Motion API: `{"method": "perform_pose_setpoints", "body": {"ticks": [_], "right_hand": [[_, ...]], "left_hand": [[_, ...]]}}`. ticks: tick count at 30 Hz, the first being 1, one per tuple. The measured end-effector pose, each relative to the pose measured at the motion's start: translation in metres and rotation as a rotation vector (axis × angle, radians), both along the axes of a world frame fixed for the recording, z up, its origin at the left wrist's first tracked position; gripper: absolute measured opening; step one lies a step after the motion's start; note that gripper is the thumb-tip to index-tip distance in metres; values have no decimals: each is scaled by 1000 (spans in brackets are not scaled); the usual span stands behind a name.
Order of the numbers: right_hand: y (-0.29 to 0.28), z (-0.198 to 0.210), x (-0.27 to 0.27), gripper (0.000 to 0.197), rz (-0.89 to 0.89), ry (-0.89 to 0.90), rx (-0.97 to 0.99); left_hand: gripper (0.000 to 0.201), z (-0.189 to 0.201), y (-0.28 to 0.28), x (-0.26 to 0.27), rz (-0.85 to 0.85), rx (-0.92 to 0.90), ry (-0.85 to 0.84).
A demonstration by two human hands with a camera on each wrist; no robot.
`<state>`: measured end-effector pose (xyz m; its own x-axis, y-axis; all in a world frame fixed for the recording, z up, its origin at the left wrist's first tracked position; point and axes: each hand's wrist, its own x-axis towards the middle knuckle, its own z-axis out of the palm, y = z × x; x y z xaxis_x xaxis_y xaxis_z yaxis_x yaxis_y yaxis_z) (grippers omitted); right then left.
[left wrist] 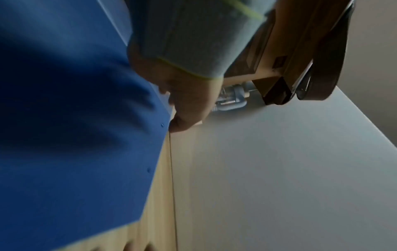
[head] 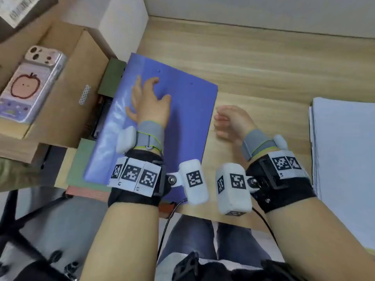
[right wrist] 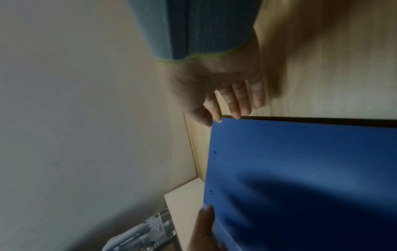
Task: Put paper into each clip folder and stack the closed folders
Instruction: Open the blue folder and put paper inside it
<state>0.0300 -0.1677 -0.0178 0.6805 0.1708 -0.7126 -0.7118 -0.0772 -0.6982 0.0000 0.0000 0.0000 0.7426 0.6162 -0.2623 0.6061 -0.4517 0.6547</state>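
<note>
Along the lower edge of the head view, two forearms with tagged wrist bands were seen reaching up the frame over a wooden desk [head: 263,63]. Slightly above them, at centre right, the right hand [head: 229,122] was held just beside the right edge of a blue folder [head: 188,118], fingers loosely curled and nothing grasped; in the right wrist view its fingertips [right wrist: 236,105] were shown at the folder's corner, but contact could not be told. At centre left, the left hand [head: 150,102] was laid with spread fingers on the closed blue cover, pressing it flat rather than gripping it. The blue folder was seen lying atop a stack of others, a green folder [head: 81,175] and a reddish one showing beneath its lower left edge. At the right edge of the frame a pile of white paper [head: 345,149] was seen, well apart from the stack. Farther off, at upper left, a cardboard box [head: 67,94] with a phone [head: 30,84] in it was seen.

The step in hand was judged to be the stacking of a closed folder. For the next move, a squaring of the blue folder on the stack was judged to be called for. Whether any unfilled folder remained could not be told.
</note>
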Motion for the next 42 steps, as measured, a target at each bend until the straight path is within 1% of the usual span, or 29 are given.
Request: {"method": "perform_pose_setpoints", "body": {"ticks": [2, 4, 8, 13, 16, 18, 20, 22, 26, 30, 35, 38, 42], "right_hand": [[4, -5, -4, 21, 33, 69, -20], [8, -11, -11, 16, 94, 138, -42], [19, -14, -14, 17, 60, 129, -57], [22, -17, -13, 16, 9, 115, -33], [25, -18, -14, 12, -32, 127, -14], [23, -17, -15, 14, -82, 129, -10], [14, -15, -14, 19, -115, 99, -24], [0, -10, -12, 21, -145, 55, -48], [-47, -4, -2, 11, -249, -51, -84], [-95, 3, 2, 17, -318, -123, -154], [-133, 8, 1, 21, -340, -153, -163], [-153, 3, -3, 22, -358, -160, -139], [-164, -2, -5, 20, -361, -150, -121]], "left_hand": [[61, 2, 12, -11, 89, 123, 63], [65, -7, 27, -19, 159, 148, 106], [64, -9, 40, -23, 181, 138, 148], [62, -6, 41, -21, 213, 120, 142], [58, -1, 37, -18, 231, 80, 160], [56, 3, 30, -14, 223, 39, 168], [56, 6, 20, -9, 202, 3, 174], [55, 9, 8, -3, 163, -33, 185], [55, 9, -33, 13, 56, -138, 186], [56, 8, -81, 21, -24, -219, 204], [57, 1, -115, 19, -51, -305, 255], [59, -8, -131, 15, -29, -379, 288], [69, -17, -142, 4, -2, -454, 297]]}}
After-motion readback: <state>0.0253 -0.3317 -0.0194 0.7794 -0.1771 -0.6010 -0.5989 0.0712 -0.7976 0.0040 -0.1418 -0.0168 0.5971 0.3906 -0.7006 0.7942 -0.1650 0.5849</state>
